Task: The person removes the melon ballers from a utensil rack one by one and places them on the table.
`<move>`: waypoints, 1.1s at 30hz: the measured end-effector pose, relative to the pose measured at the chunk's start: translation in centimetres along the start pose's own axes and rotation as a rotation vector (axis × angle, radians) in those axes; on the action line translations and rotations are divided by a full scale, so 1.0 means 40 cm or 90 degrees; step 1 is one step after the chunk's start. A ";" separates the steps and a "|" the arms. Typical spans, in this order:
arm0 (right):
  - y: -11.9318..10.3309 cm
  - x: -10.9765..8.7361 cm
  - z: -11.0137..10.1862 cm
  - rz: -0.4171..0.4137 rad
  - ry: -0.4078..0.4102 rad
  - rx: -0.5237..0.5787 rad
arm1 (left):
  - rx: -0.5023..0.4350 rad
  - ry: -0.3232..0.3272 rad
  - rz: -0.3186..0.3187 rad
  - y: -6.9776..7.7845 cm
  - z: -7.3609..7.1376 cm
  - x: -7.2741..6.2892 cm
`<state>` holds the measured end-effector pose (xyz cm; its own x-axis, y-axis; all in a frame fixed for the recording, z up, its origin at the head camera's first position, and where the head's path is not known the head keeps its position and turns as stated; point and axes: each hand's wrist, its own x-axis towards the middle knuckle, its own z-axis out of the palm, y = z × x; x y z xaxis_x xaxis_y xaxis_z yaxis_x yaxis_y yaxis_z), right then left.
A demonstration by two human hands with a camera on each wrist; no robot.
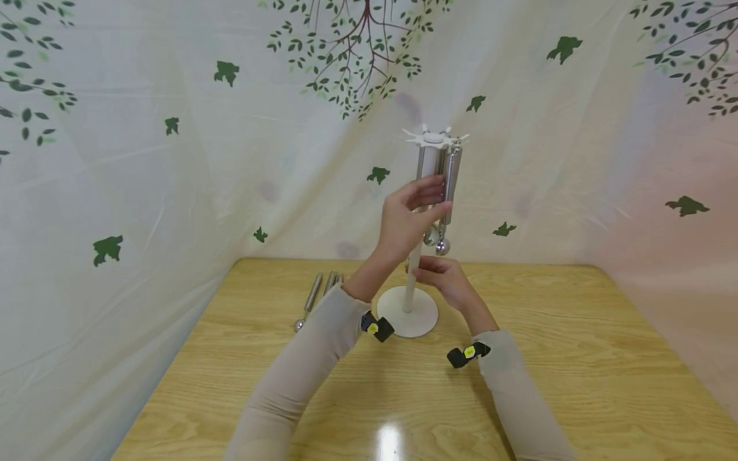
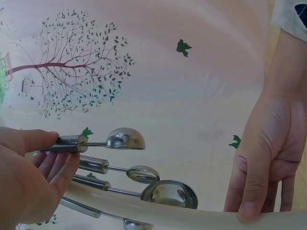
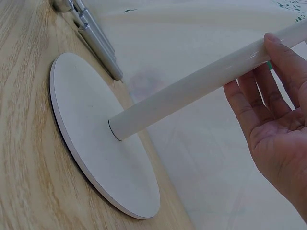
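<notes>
A white stand with a round base (image 1: 423, 317) and a star-shaped ring of hooks (image 1: 434, 139) stands upright on the table. Several shiny metal scoops hang from its hooks around the pole (image 3: 192, 93). With thumb and fingers, my left hand (image 1: 403, 221) pinches the thick handle of one metal scoop (image 2: 125, 140), just under the hooks. Its small rounded bowl points downward in the head view. Lower down, my right hand (image 1: 451, 283) holds the pole between thumb and fingertips, a little above the base.
Several more metal scoops (image 1: 313, 291) lie on the wooden table (image 1: 576, 358) left of the base, partly behind my left forearm. A pale curtain (image 1: 311, 192) printed with leaves and birds hangs behind the table and along both sides.
</notes>
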<state>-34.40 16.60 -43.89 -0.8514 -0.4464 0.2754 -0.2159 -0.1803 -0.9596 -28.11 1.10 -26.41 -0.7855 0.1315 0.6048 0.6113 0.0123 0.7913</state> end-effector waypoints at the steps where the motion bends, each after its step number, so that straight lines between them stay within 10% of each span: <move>1: 0.000 0.001 0.000 -0.001 0.000 0.001 | -0.004 -0.003 -0.002 0.000 -0.001 0.002; 15: -0.003 0.001 0.002 0.012 0.007 -0.002 | -0.060 -0.049 -0.095 0.012 -0.016 0.028; 33: 0.001 0.002 -0.001 0.012 0.009 -0.016 | -0.086 -0.084 -0.110 0.035 -0.018 0.043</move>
<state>-34.49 16.60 -43.91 -0.8617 -0.4376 0.2570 -0.2115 -0.1506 -0.9657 -28.68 0.65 -24.19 -0.8525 0.2674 0.4492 0.4432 -0.0861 0.8923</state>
